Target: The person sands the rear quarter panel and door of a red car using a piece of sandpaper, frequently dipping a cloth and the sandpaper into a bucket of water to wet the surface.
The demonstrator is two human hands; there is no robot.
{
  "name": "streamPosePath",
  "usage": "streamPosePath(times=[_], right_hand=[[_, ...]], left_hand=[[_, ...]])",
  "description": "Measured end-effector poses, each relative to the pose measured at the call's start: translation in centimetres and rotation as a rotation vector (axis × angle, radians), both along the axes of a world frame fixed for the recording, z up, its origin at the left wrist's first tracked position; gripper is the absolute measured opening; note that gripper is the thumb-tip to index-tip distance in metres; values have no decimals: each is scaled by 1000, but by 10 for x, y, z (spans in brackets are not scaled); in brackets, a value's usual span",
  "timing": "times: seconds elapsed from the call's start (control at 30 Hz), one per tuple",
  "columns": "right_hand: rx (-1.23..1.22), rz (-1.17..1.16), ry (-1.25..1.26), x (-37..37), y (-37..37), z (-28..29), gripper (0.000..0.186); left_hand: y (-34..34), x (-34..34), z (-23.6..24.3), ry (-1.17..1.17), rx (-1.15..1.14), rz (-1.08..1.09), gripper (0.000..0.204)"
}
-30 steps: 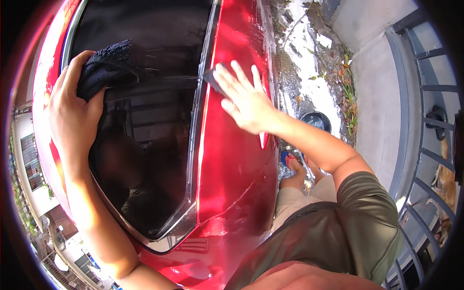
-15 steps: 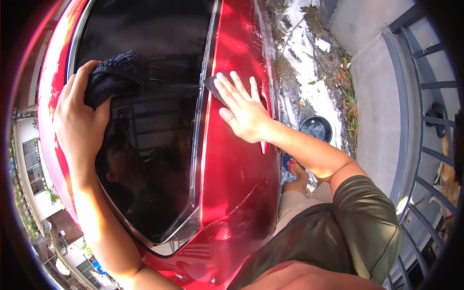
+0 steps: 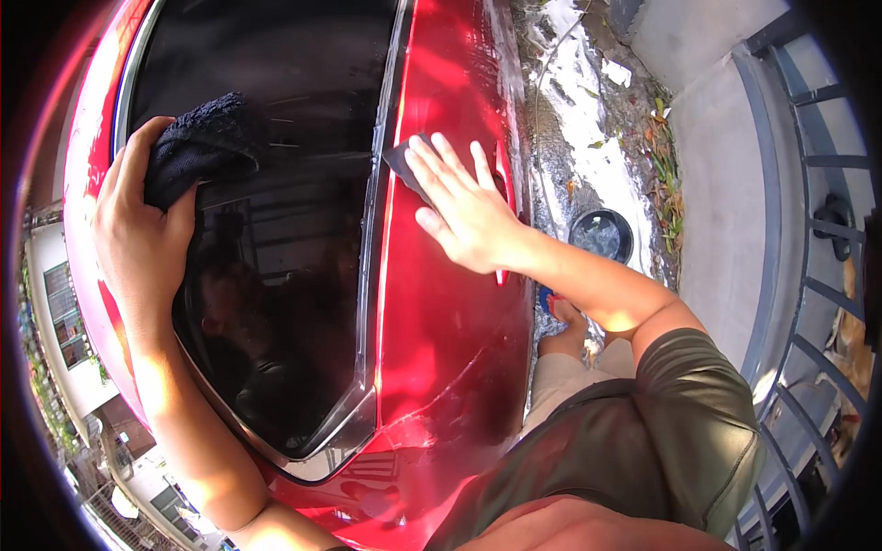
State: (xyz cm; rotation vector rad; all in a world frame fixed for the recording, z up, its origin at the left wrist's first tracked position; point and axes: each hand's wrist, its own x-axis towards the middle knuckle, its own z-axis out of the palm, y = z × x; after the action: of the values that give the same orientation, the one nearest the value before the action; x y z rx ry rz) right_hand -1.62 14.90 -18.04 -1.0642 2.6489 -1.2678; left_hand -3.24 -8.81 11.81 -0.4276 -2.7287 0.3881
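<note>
Resting bunched over the dark window (image 3: 276,220) of a red car (image 3: 450,349), near the glass's left edge, a black cloth (image 3: 204,151) is gripped between the thumb and curled fingers of the left hand (image 3: 142,234), whose forearm rises from below. Beside the window's right edge, a dark flat piece (image 3: 401,163) lies partly under the right hand (image 3: 467,213), open and palm down, fingers spread, elbow bent. Past the car's right side, a dark basin (image 3: 626,246) stands on wet ground (image 3: 551,174).
</note>
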Motion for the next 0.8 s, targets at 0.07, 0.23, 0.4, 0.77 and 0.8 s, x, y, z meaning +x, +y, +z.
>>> streamPosePath(times=[0.07, 0.23, 0.4, 0.77, 0.8], right_hand=[[46, -80, 108, -24, -4, -2, 69], [41, -143, 72, -66, -10, -5, 67], [83, 18, 158, -13, 13, -12, 71], [77, -73, 179, -71, 0, -25, 64], [-34, -133, 201, -110, -2, -42, 62]], left_hand=[[0, 1, 7, 21, 25, 37, 58], [-6, -1, -7, -2, 27, 42, 56], [2, -5, -5, 25, 24, 56, 56], [-2, -3, -6, -21, 21, 27, 58], [1, -7, -8, -7, 17, 36, 58]])
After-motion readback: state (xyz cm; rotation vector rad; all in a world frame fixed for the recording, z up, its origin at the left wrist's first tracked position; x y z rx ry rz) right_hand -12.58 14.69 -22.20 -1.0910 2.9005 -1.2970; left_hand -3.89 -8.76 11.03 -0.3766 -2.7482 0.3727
